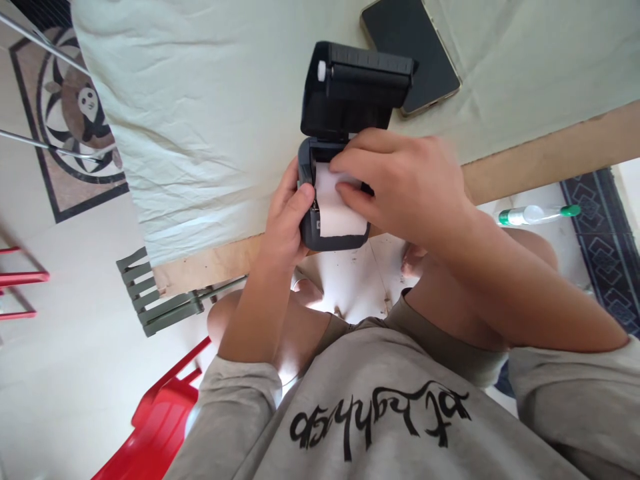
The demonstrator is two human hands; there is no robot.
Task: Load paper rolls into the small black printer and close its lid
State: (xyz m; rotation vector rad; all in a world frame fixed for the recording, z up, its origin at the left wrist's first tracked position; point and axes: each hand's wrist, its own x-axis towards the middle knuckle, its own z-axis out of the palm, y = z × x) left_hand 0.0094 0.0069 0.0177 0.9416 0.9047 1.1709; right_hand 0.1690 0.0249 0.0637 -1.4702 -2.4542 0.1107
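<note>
A small black thermal receipt printer (334,243) is held over the table's near edge, its lid (357,83) swung up and away from me. A white roller end shows on the lid's left side. White paper (341,217) lies in the printer body and runs out over its near edge. My left hand (290,213) is closed around the printer's left side, thumb on the rim. The fingers of my right hand (395,177) are bent over the paper inside the compartment, with fingertips touching it. How much paper sits deeper inside is hidden by that hand.
A dark smartphone (415,50) lies on the pale green tablecloth (210,120) behind the lid. The table's wooden edge (545,150) runs in front of me. On the floor are a red plastic chair (157,423), a green slatted folding piece (165,310) and a clear bottle (540,214).
</note>
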